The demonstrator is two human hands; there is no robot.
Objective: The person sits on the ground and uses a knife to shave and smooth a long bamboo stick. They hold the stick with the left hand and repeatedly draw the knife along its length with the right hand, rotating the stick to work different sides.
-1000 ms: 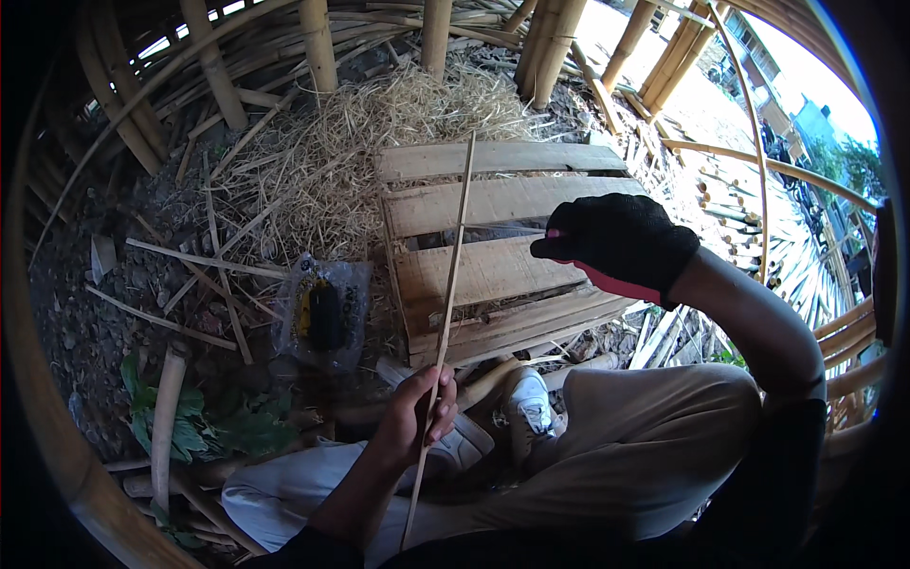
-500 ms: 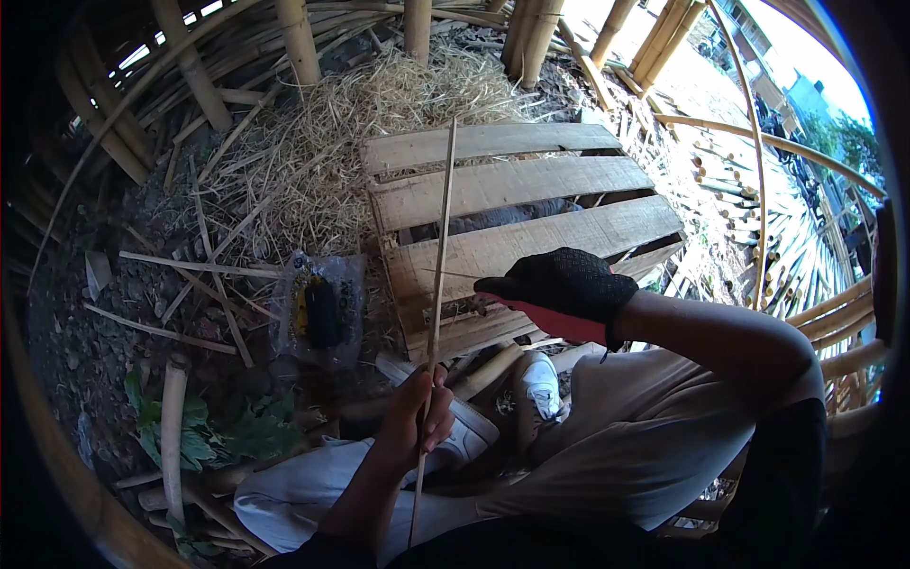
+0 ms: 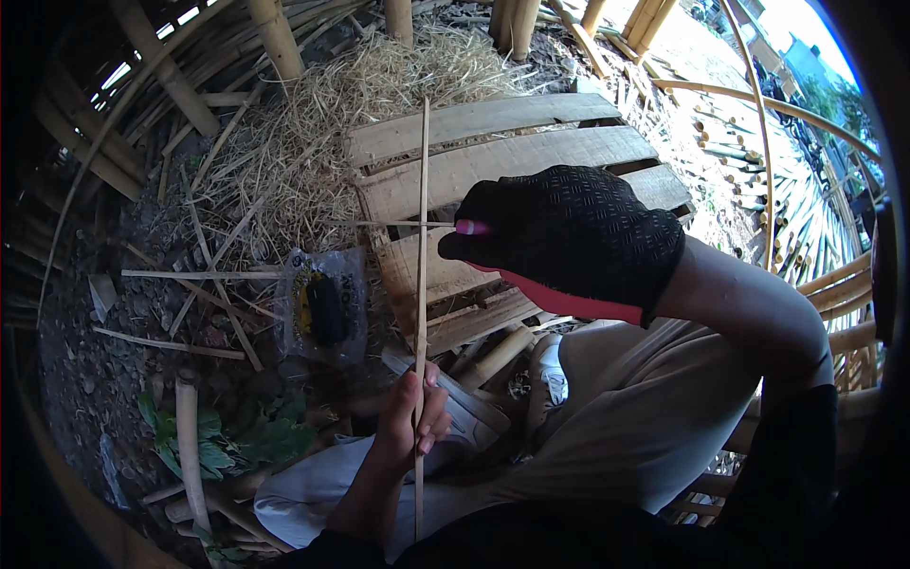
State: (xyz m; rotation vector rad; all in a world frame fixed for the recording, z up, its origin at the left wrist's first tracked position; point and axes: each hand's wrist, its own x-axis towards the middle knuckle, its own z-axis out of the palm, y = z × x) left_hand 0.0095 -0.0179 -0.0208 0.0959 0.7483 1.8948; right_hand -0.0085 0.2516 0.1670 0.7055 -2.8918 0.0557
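Note:
My bare left hand [image 3: 413,417] is closed around the lower part of a long, thin bamboo strip [image 3: 423,190]. The strip stands nearly upright in the picture, its top end over the slatted wooden crate [image 3: 493,185]. My right hand [image 3: 569,237] wears a black glove with a red palm side. Its fingers are closed on a thin, straight, blade-like tool [image 3: 370,224], seen edge-on, that points left and crosses the strip. Whether it touches the strip I cannot tell. A small pink end shows at the fingertips; most of the grip is hidden by the glove.
Straw [image 3: 284,180] is heaped behind and left of the crate. A clear plastic packet [image 3: 322,308] with a black item lies on the ground, near loose bamboo sticks [image 3: 190,275] and green leaves [image 3: 256,436]. Bamboo posts [image 3: 275,38] rise behind; cut bamboo poles [image 3: 739,152] lie at the right.
My right hand has risen toward the camera and up the strip, carrying the blade-like tool. The strip's top has shifted slightly left; my left hand keeps its hold. The whole view has shifted a little.

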